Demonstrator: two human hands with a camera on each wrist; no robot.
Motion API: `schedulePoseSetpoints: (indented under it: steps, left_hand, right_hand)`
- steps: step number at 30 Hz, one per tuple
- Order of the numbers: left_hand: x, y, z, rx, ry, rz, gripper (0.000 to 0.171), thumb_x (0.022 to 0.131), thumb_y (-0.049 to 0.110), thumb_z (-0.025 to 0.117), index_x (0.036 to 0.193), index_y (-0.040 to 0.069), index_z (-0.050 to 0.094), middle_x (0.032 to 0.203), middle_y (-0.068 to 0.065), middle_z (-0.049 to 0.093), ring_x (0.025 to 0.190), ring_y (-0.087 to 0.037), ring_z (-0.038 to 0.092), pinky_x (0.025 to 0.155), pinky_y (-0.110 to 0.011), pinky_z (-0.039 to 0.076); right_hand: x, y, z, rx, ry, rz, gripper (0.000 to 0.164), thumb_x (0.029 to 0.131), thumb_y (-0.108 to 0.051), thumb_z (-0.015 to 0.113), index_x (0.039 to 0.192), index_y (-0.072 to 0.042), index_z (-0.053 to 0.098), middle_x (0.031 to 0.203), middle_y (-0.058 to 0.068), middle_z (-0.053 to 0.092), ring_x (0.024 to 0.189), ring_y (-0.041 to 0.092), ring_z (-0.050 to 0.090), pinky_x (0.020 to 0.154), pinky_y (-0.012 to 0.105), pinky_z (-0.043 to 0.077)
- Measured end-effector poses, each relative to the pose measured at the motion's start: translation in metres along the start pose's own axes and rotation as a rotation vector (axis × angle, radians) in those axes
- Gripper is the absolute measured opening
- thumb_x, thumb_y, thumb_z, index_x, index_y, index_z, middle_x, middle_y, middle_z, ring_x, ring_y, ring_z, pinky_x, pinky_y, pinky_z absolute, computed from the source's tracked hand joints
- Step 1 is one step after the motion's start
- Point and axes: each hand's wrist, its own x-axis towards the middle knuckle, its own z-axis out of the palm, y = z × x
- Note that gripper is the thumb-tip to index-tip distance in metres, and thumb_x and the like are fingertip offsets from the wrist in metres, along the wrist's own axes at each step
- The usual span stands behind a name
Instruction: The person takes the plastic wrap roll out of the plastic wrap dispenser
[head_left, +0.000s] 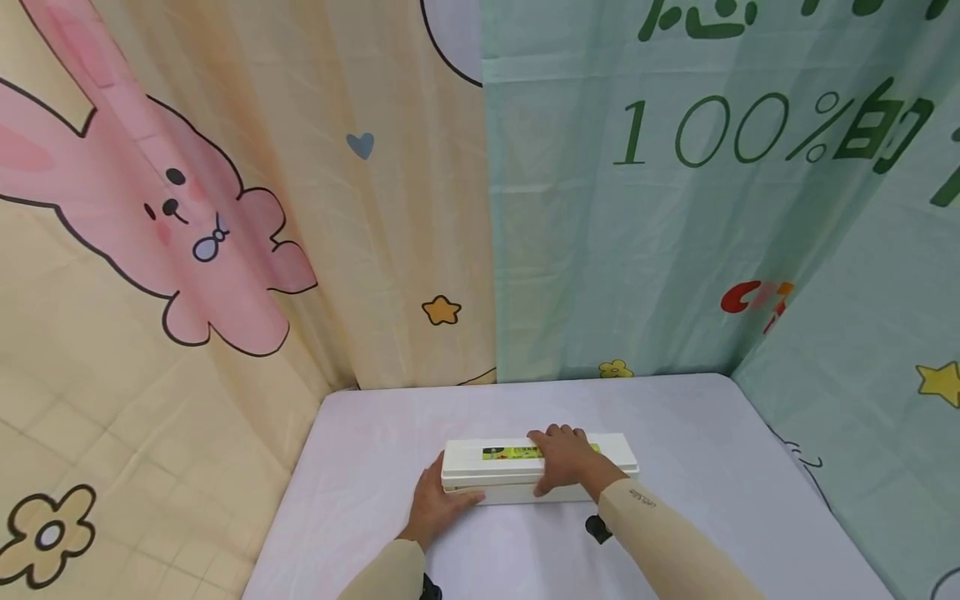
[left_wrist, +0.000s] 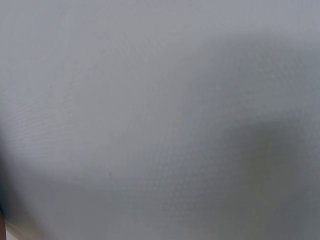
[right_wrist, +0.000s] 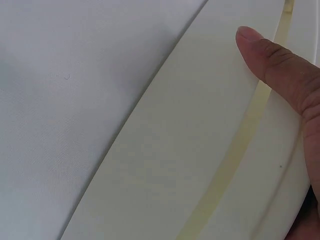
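A long white lidded box (head_left: 495,469) lies on the table, its yellow-green label (head_left: 510,452) facing up on the lid. At its left end my left hand (head_left: 437,505) grips the box, thumb along the lower front side. My right hand (head_left: 567,460) reaches over the lid from the right, covering part of the label. Its fingers lie across the top and its thumb comes down the front. In the right wrist view, that thumb (right_wrist: 275,62) crosses a yellowish strip (right_wrist: 240,145) running along the front of the box.
White cloth (head_left: 375,450) covers the table and fills the blurred left wrist view. A small black object (head_left: 597,528) shows beside the right sleeve. A cream curtain (head_left: 390,233) with a pink rabbit and a green curtain (head_left: 600,250) stand around the table.
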Motion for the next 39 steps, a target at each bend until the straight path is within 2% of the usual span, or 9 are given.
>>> schedulePoseSetpoints:
  steps: [7, 17, 24, 29, 39]
  left_hand:
    - [0.0013, -0.0008, 0.0013, 0.01, 0.001, 0.002, 0.102, 0.048, 0.072, 0.074, 0.135, 0.031, 0.04, 0.122, 0.014, 0.054, 0.105, -0.013, 0.048, 0.092, -0.042, 0.036]
    - [-0.0015, 0.0023, 0.0024, 0.002, 0.009, -0.036, 0.105, 0.047, 0.069, 0.077, 0.136, 0.028, 0.041, 0.122, 0.009, 0.056, 0.103, -0.016, 0.049, 0.092, -0.044, 0.037]
    - [-0.0016, 0.0034, 0.0008, 0.004, 0.0, -0.033, 0.099, 0.049, 0.062, 0.081, 0.133, 0.026, 0.044, 0.12, 0.004, 0.056, 0.105, -0.019, 0.048, 0.094, -0.047, 0.036]
    - [-0.0001, 0.0019, 0.0007, 0.021, -0.013, -0.033, 0.101, 0.048, 0.066, 0.079, 0.133, 0.026, 0.044, 0.119, 0.004, 0.057, 0.103, -0.018, 0.049, 0.094, -0.045, 0.037]
    - [-0.0004, 0.0035, 0.0, 0.018, -0.016, -0.092, 0.106, 0.044, 0.07, 0.077, 0.134, 0.028, 0.042, 0.115, 0.004, 0.056, 0.102, -0.018, 0.047, 0.094, -0.045, 0.036]
  right_hand:
    - [0.0006, 0.0007, -0.001, -0.015, -0.005, -0.01, 0.106, 0.046, -0.065, 0.08, 0.137, -0.027, 0.041, 0.117, 0.002, 0.049, 0.11, 0.027, 0.04, 0.101, 0.053, 0.024]
    - [0.0016, 0.0041, -0.0014, -0.012, -0.015, -0.024, 0.106, 0.046, -0.066, 0.079, 0.136, -0.025, 0.041, 0.118, 0.002, 0.049, 0.11, 0.026, 0.041, 0.099, 0.051, 0.026]
    - [-0.0006, 0.0054, -0.0043, 0.017, 0.061, -0.018, 0.105, 0.048, -0.066, 0.078, 0.137, -0.024, 0.041, 0.118, 0.004, 0.05, 0.108, 0.027, 0.043, 0.099, 0.053, 0.026]
    - [-0.0012, 0.0056, -0.0055, 0.008, 0.083, -0.016, 0.108, 0.047, -0.069, 0.076, 0.138, -0.024, 0.04, 0.119, 0.005, 0.049, 0.109, 0.029, 0.042, 0.1, 0.054, 0.025]
    - [-0.0044, 0.0077, -0.0066, -0.038, 0.133, -0.035, 0.109, 0.048, -0.075, 0.071, 0.138, -0.023, 0.039, 0.12, 0.006, 0.048, 0.111, 0.03, 0.041, 0.1, 0.054, 0.025]
